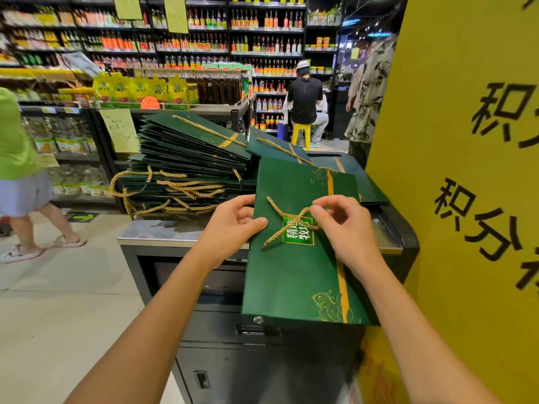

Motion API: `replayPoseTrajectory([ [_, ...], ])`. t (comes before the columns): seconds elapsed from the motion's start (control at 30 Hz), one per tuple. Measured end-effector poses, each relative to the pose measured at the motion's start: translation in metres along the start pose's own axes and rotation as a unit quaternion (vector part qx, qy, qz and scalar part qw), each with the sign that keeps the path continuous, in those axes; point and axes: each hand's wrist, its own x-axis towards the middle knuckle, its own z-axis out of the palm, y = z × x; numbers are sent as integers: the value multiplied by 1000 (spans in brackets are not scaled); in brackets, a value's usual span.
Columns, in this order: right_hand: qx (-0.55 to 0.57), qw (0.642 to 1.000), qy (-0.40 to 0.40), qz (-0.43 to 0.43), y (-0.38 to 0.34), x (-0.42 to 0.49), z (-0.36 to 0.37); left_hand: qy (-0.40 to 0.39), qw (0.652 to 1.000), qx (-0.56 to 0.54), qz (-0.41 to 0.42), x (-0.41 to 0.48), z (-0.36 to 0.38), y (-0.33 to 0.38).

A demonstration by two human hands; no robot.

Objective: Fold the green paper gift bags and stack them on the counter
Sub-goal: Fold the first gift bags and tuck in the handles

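A flat dark green paper gift bag [294,275] with a gold stripe lies over the front edge of the metal counter [151,233], partly overhanging it. My left hand [233,223] grips the bag's left edge, thumb on top. My right hand [341,220] pinches its gold rope handle [280,214] near the green label. A tall stack of folded green bags [186,158] with gold rope handles sits behind on the counter's left. Further green bags [277,145] lie at the back.
A yellow pillar [466,170] with black characters stands close on the right. A person in green [17,158] walks at the left on the tiled floor. Someone sits on a yellow stool [300,135] before bottle shelves, and another person [367,91] stands beside the pillar.
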Motion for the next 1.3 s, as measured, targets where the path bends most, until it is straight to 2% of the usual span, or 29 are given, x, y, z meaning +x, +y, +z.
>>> replayPoseTrajectory([
  [0.13, -178, 982, 57, 37, 14, -11, -23, 42, 999, -20, 4, -1, 2, -2],
  [0.2, -240, 967, 50, 66, 20, -19, -31, 70, 997, -21, 10, -2, 3, -2],
  [0.37, -223, 972, 26, 67, 22, -25, -36, 147, 989, 0, 29, -9, 13, 1],
  [0.47, -199, 977, 35, 71, 19, -25, -36, 173, 981, 78, 48, -10, 16, -2],
  [0.6, -161, 985, 28, 58, 14, -29, -40, 137, 987, 62, 49, -17, 15, 4],
  [0.77, -127, 990, 43, 33, 12, -26, -45, -16, 999, 6, 37, -26, 18, 12],
  [0.83, -125, 990, 54, 31, 9, -20, -48, -41, 998, 14, 45, -21, 18, 13],
  [1.03, -158, 985, 59, 42, -5, 28, -55, -33, 996, 71, 40, 27, 17, 46],
  [1.3, -272, 959, 30, 66, 6, 132, -52, 45, 964, 260, 13, 128, 36, 61],
])
